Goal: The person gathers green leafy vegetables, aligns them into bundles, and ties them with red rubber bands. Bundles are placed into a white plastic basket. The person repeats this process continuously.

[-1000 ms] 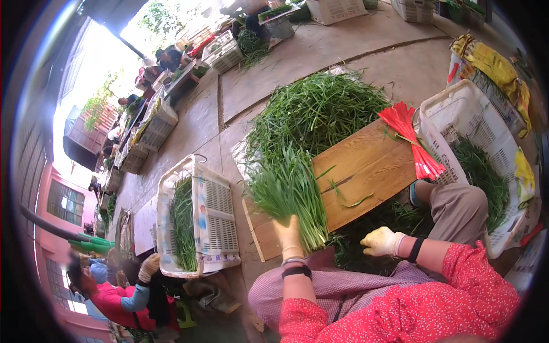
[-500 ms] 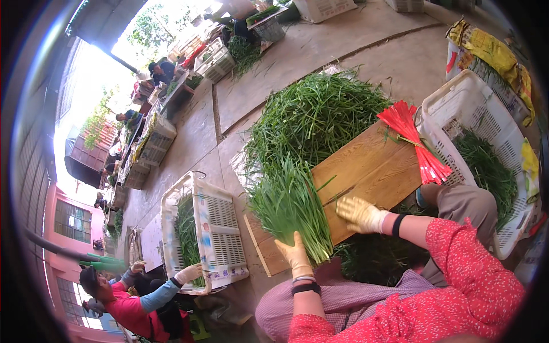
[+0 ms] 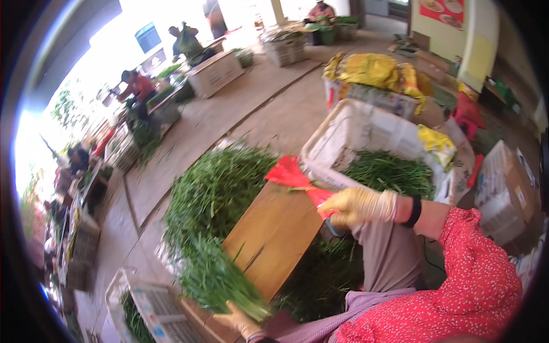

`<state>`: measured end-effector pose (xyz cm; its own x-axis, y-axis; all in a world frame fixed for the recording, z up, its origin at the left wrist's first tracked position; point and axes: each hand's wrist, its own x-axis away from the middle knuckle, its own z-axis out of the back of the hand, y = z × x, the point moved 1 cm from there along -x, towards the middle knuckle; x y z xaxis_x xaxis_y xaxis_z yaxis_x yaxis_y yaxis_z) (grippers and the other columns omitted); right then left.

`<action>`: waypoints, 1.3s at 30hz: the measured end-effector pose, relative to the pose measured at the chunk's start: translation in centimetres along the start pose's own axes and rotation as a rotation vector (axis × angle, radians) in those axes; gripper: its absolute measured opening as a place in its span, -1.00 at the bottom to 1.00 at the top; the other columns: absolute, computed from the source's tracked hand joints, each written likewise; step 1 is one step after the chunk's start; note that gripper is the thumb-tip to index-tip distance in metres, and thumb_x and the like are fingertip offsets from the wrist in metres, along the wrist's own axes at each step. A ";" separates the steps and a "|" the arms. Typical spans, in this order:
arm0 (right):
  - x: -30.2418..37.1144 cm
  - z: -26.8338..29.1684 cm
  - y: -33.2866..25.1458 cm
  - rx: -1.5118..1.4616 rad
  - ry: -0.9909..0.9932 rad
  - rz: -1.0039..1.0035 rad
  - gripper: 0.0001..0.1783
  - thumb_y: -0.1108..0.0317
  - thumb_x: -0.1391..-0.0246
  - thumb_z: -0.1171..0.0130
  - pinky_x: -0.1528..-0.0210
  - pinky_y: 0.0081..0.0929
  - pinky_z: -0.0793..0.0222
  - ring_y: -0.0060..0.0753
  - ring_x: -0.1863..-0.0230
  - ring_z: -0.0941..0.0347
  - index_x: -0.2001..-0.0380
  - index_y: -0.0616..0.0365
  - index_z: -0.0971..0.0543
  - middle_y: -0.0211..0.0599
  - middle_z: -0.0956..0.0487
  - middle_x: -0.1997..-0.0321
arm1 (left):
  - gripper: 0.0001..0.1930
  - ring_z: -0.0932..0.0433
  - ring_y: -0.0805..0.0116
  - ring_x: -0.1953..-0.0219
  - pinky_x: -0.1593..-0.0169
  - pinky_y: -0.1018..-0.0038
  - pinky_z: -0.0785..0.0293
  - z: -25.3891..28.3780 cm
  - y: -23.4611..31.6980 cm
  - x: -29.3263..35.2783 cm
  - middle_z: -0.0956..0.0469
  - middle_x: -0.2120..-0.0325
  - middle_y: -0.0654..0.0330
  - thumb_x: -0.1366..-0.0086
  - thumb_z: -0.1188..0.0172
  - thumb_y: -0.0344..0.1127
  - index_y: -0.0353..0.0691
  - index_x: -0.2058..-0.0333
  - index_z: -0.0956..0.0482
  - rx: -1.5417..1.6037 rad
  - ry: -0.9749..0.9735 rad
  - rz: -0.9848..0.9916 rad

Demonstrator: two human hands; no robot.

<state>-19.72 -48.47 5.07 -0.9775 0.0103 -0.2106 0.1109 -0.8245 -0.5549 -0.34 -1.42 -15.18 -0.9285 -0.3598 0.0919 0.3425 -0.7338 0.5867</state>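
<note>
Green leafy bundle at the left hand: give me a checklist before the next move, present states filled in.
1. Left yellow-gloved hand at the long green leafy bundle: ok.
2. Bundle on the flat brown wooden board: ok.
3. Bundle apart from the loose green leaf pile: not ok, they overlap in view.
4. Right yellow-gloved hand at the thin red strips: ok.
5. Right hand's grip closed around strips: cannot tell, too blurred.

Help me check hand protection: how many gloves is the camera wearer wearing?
2: the left glove is at the stem end of the green bundle; the right glove is at the red strips. Neither is fully hidden.
</note>
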 end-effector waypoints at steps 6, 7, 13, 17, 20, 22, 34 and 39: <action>13.4 11.3 11.9 0.380 0.065 -0.659 -0.50 -0.02 -0.19 -0.11 -0.16 -0.21 -0.44 -0.02 -0.07 -0.55 -0.04 0.06 -0.64 -0.09 -0.65 -0.01 | -0.05 -0.34 -0.37 -0.16 -0.23 -0.14 -0.28 1.5 -0.8 -0.4 -0.31 -0.13 -0.40 -0.22 -0.28 0.24 -0.48 -0.27 -0.21 -0.099 0.445 -0.294; 17.1 11.4 14.0 0.316 0.039 -0.816 -0.49 -0.03 -0.18 -0.11 -0.16 -0.23 -0.43 -0.04 -0.08 -0.56 -0.04 0.07 -0.64 -0.12 -0.66 -0.02 | -0.06 -0.34 -0.39 -0.16 -0.22 -0.14 -0.28 1.5 0.7 0.5 -0.33 -0.12 -0.41 -0.21 -0.30 0.23 -0.48 -0.26 -0.22 -0.075 0.396 -0.351; 30.1 5.7 23.9 0.194 -0.200 -1.238 -0.48 -0.08 -0.12 -0.15 -0.17 -0.24 -0.43 -0.07 -0.06 -0.58 0.04 0.06 -0.68 -0.12 -0.67 0.00 | -0.29 -0.43 -0.18 -0.18 -0.28 0.12 -0.35 1.7 9.0 7.0 -0.45 -0.14 -0.23 -0.33 -0.26 -0.02 -0.37 -0.29 -0.29 -0.135 0.277 -0.729; 31.9 2.8 28.0 0.294 -0.242 -1.407 -0.54 0.00 -0.08 -0.16 -0.09 -0.22 -0.48 -0.09 -0.03 -0.60 0.09 0.07 -0.70 -0.13 -0.69 0.06 | -0.40 -0.41 -0.03 -0.26 -0.31 0.24 -0.34 -0.7 13.8 12.8 -0.41 -0.24 -0.11 -0.41 -0.19 -0.18 -0.23 -0.35 -0.29 0.184 -0.186 -0.859; 30.3 2.6 29.1 0.422 -0.154 -1.485 -0.60 0.07 -0.04 -0.17 -0.05 -0.25 -0.51 -0.14 -0.03 -0.62 0.15 0.07 -0.71 -0.13 -0.71 0.12 | -0.40 -0.39 0.06 -0.29 -0.32 0.27 -0.33 -2.5 15.7 17.7 -0.36 -0.28 -0.08 -0.41 -0.19 -0.30 -0.22 -0.36 -0.26 0.330 -0.554 -0.754; 30.4 2.6 31.0 0.527 -0.126 -1.553 -0.64 0.11 -0.01 -0.20 -0.03 -0.27 -0.52 -0.17 -0.03 -0.63 0.21 0.07 -0.72 -0.14 -0.71 0.13 | -0.42 -0.37 0.11 -0.31 -0.32 0.27 -0.31 -4.7 15.2 19.3 -0.35 -0.30 -0.05 -0.40 -0.17 -0.40 -0.25 -0.36 -0.26 0.240 -0.736 -0.651; 26.7 0.8 39.6 0.784 -0.308 -1.434 -0.78 0.27 -0.06 -0.15 0.44 -0.18 -0.38 -0.31 0.26 -0.68 0.33 -0.14 -0.78 -0.39 -0.75 0.23 | -0.51 -0.55 0.21 -0.10 -0.21 0.35 -0.46 -10.8 9.6 21.5 -0.56 -0.06 -0.04 -0.38 -0.19 -0.43 -0.25 -0.27 -0.39 0.131 -0.948 -0.741; 13.8 -2.4 37.2 0.282 -0.126 -0.960 -0.56 -0.03 -0.12 -0.06 0.10 -0.08 -0.53 0.01 0.14 -0.63 0.26 0.08 -0.69 -0.08 -0.69 0.25 | -0.52 -0.58 0.22 -0.05 -0.16 0.38 -0.48 -12.3 9.0 21.7 -0.58 -0.02 -0.03 -0.37 -0.19 -0.41 -0.24 -0.26 -0.41 0.078 -0.951 -0.746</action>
<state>-28.66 -77.59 -20.42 -0.6444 0.6940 0.3211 -0.7639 -0.6027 -0.2305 -15.64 -22.91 -17.79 -0.6395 0.7285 0.2456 -0.3016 -0.5315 0.7915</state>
